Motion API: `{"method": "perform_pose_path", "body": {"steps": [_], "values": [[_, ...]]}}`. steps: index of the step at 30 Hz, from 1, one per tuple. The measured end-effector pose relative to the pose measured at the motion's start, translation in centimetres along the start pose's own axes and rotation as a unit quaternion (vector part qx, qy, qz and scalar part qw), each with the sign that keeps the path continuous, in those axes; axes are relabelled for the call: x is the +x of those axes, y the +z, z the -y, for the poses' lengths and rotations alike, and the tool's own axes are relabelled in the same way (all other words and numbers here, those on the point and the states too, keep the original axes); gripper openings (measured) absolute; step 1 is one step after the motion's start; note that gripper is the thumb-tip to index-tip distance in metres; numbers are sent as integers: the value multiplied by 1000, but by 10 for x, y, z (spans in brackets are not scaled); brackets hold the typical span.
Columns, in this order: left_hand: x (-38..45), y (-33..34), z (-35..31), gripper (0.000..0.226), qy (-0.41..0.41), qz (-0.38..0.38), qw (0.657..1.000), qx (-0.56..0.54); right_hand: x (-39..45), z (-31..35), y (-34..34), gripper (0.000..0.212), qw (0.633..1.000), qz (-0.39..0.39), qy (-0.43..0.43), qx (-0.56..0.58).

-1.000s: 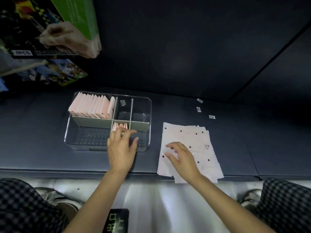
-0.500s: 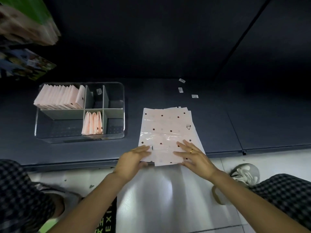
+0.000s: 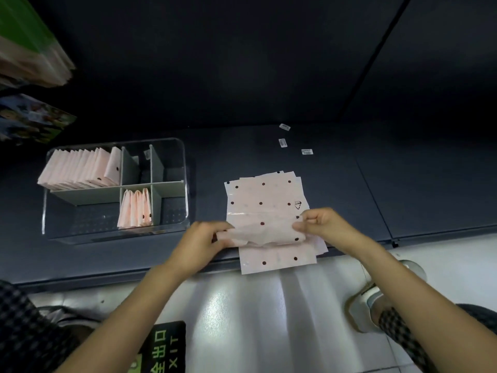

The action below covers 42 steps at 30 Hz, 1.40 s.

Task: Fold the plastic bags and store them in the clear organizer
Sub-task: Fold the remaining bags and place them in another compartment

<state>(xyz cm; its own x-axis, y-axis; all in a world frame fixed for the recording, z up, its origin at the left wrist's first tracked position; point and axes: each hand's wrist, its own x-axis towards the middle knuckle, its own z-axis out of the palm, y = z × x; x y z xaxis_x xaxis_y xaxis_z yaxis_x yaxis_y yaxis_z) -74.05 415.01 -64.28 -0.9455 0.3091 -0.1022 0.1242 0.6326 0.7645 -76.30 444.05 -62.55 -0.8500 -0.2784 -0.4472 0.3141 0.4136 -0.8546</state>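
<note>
A dark blue-grey worktop (image 3: 269,146) is being seen across the middle of the frame, its front edge running just above the pale floor (image 3: 255,305) at the bottom. At left of centre a clear organizer (image 3: 183,168) is being carried on it. Right of centre a stack of pink dotted plastic bags (image 3: 263,195) is lying flat, its near end overhanging the worktop's front edge. Toward the upper right, three small white labels (image 3: 283,142) are lying well apart from the stack.

Left hand (image 3: 200,244) and right hand (image 3: 325,224) pinch top bag (image 3: 265,232) — lifted off stack (image 3: 269,195); organizer (image 3: 166,232) beside.
</note>
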Motion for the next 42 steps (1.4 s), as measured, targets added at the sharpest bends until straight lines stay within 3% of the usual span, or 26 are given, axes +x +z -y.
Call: {"method": "perform_pose_path", "body": {"steps": [3, 6, 8, 10, 12, 14, 17, 19, 24, 30, 39, 42], "values": [[10, -11, -8, 28, -46, 85, 992, -81, 8, 0, -3, 44, 999, 11, 25, 23], [8, -12, -8, 30, -88, 161, 965, -189, 9, -5, 2, 35, 997, 48, 44, 27], [5, -9, -3, 21, -104, 180, 956, -207, 9, -13, 4, 57, 995, 65, 56, 47], [3, -5, -1, 10, -113, 181, 956, -200, 8, -18, 6, 64, 992, 66, 70, 79], [2, -1, 1, 15, -116, 160, 962, -187, 10, -20, 10, 48, 992, 39, 68, 95], [3, 3, 1, 28, -119, 87, 972, -180, 17, -21, 12, 38, 994, -22, 57, 93], [3, 9, -4, 46, -52, -80, 994, -58, 30, -18, 15, 36, 989, -125, 36, 67], [3, 15, -9, 48, 12, -145, 989, 31, 42, -16, 15, 35, 983, -177, 28, 33], [-2, 45, -12, 62, 106, -40, 972, 204, 75, -12, 9, 35, 964, -233, 41, -123], [-9, 69, 0, 84, 76, 47, 947, 308, 97, -7, 10, 36, 939, -233, 79, -240], [-10, 82, 14, 88, 46, 89, 932, 350, 109, -9, 11, 38, 919, -236, 120, -292], [-11, 83, 14, 89, 29, 85, 934, 346, 95, -5, 24, 36, 907, -336, 104, -232]]}}
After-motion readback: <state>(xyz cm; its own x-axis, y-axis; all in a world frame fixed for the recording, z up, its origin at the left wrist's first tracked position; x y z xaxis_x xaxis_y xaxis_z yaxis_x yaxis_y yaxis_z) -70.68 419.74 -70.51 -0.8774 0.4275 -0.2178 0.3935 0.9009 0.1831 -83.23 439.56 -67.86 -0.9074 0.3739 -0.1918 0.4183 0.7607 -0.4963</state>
